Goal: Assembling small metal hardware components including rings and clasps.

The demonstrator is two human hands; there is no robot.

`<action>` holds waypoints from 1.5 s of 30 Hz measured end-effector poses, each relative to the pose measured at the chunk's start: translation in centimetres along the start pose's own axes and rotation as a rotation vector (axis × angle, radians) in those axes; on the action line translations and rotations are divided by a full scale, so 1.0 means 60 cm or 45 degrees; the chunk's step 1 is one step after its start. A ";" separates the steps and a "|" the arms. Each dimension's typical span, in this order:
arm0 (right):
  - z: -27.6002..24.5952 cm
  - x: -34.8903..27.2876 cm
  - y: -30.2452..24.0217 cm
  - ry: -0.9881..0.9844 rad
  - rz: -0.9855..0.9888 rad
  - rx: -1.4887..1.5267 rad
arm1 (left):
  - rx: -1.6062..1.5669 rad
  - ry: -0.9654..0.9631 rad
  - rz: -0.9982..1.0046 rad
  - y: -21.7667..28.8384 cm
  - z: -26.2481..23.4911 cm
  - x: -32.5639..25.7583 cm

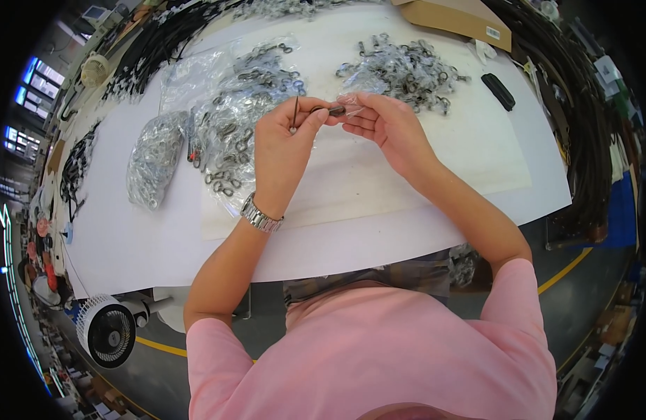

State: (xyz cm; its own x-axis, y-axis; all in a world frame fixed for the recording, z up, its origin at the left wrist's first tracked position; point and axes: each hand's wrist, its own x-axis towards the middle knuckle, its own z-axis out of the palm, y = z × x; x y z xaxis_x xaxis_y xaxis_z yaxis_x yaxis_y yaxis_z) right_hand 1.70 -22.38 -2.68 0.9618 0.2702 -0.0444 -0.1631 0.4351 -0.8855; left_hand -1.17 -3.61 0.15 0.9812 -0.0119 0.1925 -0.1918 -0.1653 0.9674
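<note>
Above the middle of the white-covered table, my two hands meet over a small dark metal clasp (336, 110). My left hand (284, 143) pinches its near end between thumb and finger. A thin, dark pointed tool (296, 112) also sticks up from that hand; its exact kind I cannot make out. At the other end of the clasp, my right hand (396, 133) has its thumb and finger closed on a small clear plastic wrapper (352, 103). Whether the clasp is partly inside the wrapper is too small to tell.
Left of my hands spreads a heap of metal clasps (242, 140) on plastic, beside a full clear bag (155, 161). Beyond my right hand lies a pile of wrapped clasps (407, 70). A black object (498, 92), a cardboard box (456, 21) and a fan (109, 332) stand around.
</note>
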 end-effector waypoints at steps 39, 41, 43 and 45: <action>-0.004 0.003 0.006 0.059 -0.055 -0.121 | 0.019 -0.003 -0.025 0.005 -0.007 -0.001; -0.005 0.003 0.009 0.058 -0.063 -0.129 | 0.021 -0.015 -0.026 0.007 -0.006 -0.002; -0.003 0.004 0.011 0.091 -0.088 -0.141 | 0.023 -0.025 -0.027 0.007 -0.006 -0.002; 0.002 0.002 0.010 0.076 -0.087 -0.156 | 0.012 0.020 -0.012 0.004 -0.007 -0.002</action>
State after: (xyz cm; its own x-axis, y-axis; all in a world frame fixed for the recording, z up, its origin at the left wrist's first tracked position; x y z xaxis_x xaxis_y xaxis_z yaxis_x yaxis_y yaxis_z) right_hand 1.69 -22.00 -3.18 0.9817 0.1905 -0.0061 -0.0722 0.3419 -0.9370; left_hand -1.35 -3.24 0.44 0.9825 0.0054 0.1864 -0.1826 -0.1743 0.9676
